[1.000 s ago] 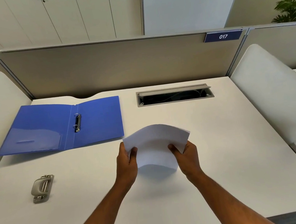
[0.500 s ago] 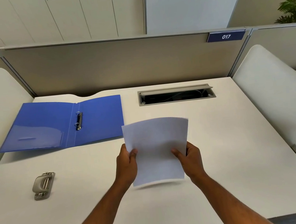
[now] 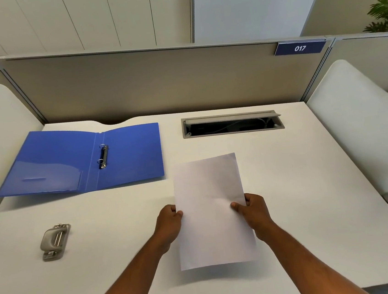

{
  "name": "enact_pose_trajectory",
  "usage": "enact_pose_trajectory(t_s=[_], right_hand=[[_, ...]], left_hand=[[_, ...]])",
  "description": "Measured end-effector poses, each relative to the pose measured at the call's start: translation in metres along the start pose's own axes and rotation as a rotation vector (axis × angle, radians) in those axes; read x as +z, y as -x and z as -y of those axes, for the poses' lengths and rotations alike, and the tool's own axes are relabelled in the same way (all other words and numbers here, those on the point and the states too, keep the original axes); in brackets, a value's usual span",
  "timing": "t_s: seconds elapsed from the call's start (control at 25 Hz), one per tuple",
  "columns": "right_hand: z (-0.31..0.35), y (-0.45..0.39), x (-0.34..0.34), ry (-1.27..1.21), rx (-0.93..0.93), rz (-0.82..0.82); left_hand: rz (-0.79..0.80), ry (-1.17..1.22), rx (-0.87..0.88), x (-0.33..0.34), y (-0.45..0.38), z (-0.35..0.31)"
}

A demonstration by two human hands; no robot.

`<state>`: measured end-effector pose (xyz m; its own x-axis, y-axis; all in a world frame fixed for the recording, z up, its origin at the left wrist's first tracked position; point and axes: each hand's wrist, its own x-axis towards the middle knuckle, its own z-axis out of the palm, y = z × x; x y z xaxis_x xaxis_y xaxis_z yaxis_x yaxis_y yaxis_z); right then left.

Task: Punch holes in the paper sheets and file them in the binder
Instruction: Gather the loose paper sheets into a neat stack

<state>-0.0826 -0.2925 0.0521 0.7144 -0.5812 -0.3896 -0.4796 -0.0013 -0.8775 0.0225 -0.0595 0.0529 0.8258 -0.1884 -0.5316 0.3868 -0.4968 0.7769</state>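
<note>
While both hands pinch its side edges, the left hand (image 3: 170, 223) and right hand (image 3: 255, 214) hold the paper sheets (image 3: 211, 212) above the white counter (image 3: 311, 182); the open blue binder (image 3: 81, 158) lies beyond the left grip, the hole punch (image 3: 54, 241) well to its left.

On the surface (image 3: 299, 183) the open binder (image 3: 79, 159) lies at the back left, with the hole punch (image 3: 54, 241) nearer the front edge and well apart from it. The cable tray (image 3: 232, 124) is sunk into the surface at the back, right of the binder. The paper sheets (image 3: 211, 212) sit in the middle foreground between the left hand (image 3: 169, 225) and the right hand (image 3: 255, 214), just right of the binder's near corner, and a partition (image 3: 157, 83) stands behind it all.
</note>
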Motion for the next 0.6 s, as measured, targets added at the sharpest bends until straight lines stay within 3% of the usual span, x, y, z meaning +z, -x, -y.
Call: enact_pose_trajectory(t_s=[0.32, 0.6], right_hand=[[-0.025, -0.010, -0.010, 0.000, 0.205, 0.090], [-0.040, -0.018, 0.001, 0.082, 0.233, 0.045]], left_hand=[[0.040, -0.092, -0.079, 0.014, -0.018, 0.026], [-0.012, -0.076, -0.143, 0.021, -0.016, 0.034]])
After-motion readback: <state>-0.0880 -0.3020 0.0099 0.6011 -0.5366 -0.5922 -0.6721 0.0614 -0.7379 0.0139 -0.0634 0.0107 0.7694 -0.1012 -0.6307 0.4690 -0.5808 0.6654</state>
